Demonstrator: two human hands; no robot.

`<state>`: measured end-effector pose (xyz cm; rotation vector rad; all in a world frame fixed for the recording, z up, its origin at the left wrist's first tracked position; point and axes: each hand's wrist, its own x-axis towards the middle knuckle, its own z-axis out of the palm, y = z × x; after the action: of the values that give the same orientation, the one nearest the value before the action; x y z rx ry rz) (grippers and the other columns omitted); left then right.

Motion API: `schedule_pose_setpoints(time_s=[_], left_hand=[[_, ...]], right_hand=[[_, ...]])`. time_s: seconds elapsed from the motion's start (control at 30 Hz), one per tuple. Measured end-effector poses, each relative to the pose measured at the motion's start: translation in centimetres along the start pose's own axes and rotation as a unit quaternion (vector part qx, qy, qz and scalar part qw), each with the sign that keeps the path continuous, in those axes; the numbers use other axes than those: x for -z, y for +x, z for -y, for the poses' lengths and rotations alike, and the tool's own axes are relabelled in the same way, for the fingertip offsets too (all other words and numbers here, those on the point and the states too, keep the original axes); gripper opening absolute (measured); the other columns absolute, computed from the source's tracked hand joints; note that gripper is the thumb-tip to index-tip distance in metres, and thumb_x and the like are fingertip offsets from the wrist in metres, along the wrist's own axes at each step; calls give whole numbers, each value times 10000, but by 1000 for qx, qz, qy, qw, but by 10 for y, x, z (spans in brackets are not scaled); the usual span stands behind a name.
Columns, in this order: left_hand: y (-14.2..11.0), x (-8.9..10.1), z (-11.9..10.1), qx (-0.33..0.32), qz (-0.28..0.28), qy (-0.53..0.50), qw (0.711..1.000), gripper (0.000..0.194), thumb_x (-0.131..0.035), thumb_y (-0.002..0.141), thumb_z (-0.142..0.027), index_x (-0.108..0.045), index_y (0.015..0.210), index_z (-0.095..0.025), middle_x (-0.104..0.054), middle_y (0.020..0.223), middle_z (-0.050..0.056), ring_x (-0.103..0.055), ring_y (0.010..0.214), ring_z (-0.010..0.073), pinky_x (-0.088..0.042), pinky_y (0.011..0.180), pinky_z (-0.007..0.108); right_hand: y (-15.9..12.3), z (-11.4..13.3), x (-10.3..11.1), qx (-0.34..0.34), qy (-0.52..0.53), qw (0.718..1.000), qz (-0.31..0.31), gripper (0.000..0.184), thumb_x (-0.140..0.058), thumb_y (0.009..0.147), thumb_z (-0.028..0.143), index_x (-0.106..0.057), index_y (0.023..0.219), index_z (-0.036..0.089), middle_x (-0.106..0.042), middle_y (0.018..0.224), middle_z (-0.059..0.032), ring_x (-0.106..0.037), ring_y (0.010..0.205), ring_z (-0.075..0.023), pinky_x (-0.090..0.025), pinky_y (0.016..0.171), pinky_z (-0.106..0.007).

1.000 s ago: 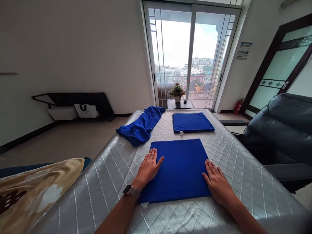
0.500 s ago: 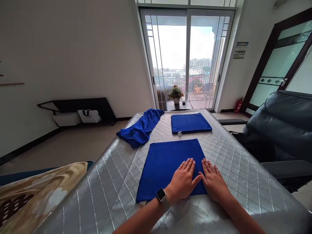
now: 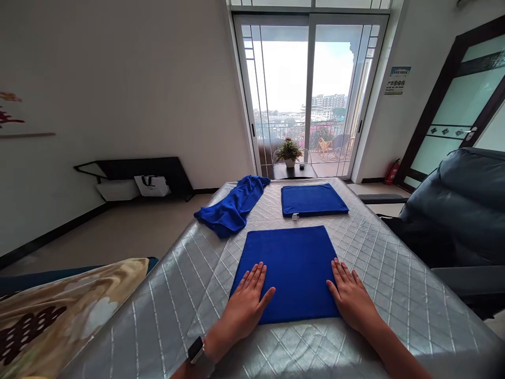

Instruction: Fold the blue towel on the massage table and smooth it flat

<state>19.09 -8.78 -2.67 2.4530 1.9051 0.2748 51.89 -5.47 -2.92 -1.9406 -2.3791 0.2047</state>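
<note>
A blue cloth (image 3: 295, 268), folded into a flat rectangle, lies in front of me on the silver quilted surface (image 3: 177, 295). My left hand (image 3: 246, 300), with a watch (image 3: 196, 349) on the wrist, rests flat on the cloth's left part, fingers stretched out. At the right edge of the same cloth lies my right hand (image 3: 351, 295), also flat with its fingers extended. Neither hand grips anything. Beyond it sits a smaller folded stack of blue cloth (image 3: 313, 199) with a white tag. To its left a crumpled blue cloth (image 3: 236, 205) lies loose.
A dark leather chair (image 3: 465, 205) stands along the right side. On the left is a patterned blanket (image 3: 79, 310). A potted plant (image 3: 289, 152) stands on a small table (image 3: 295, 172) past the far edge, before the sliding glass door (image 3: 276, 79).
My left hand has slid left across the folded cloth, away from my right hand. The right hand stays at the right edge. The view has shifted slightly left.
</note>
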Motion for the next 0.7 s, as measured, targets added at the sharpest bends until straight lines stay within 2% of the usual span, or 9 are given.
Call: schedule_pose_setpoints(time_s=[0.07, 0.13, 0.4, 0.57, 0.7], left_hand=[[-13, -2, 18, 32, -11, 13, 999, 714, -270, 1042, -619, -211, 1625, -209, -270, 1684, 81, -271, 1554, 259, -285, 1266, 491], [-20, -4, 25, 48, -18, 17, 999, 729, -267, 1039, -627, -208, 1625, -197, -265, 1686, 88, -261, 1558, 263, -276, 1268, 493], [-18, -9, 21, 62, -30, 0, 998, 780, -254, 1025, -656, -250, 1620, -151, -266, 1688, 102, -244, 1565, 265, -271, 1271, 485], [-19, -10, 23, 62, -29, -7, 998, 775, -254, 1030, -648, -252, 1618, -143, -263, 1689, 105, -234, 1567, 260, -277, 1271, 472], [-20, -12, 25, 59, -40, -12, 997, 760, -291, 1034, -629, -217, 1625, -156, -259, 1689, 109, -236, 1565, 268, -290, 1265, 491]], right_hand=[[0, -1, -3, -1, -6, 1000, -2, 683, -180, 1042, 451, -165, 1642, 125, -110, 1709, -35, -82, 1585, -207, -104, 1284, -443], [1, -2, -5, -2, -8, 1000, -5, 683, -184, 1040, 449, -172, 1642, 127, -116, 1709, -34, -85, 1585, -207, -110, 1283, -447], [-1, -7, -5, 10, -15, 1000, -9, 693, -186, 1040, 471, -212, 1637, 119, -156, 1704, -57, -108, 1582, -225, -131, 1282, -467], [9, -5, 18, 20, -41, 999, 2, 681, -186, 1036, 474, -264, 1629, 149, -170, 1701, -44, -131, 1580, -231, -148, 1277, -479], [42, 2, 38, 19, -35, 999, 4, 693, -156, 1045, 489, -220, 1637, 134, -168, 1705, -49, -143, 1579, -235, -153, 1274, -485]])
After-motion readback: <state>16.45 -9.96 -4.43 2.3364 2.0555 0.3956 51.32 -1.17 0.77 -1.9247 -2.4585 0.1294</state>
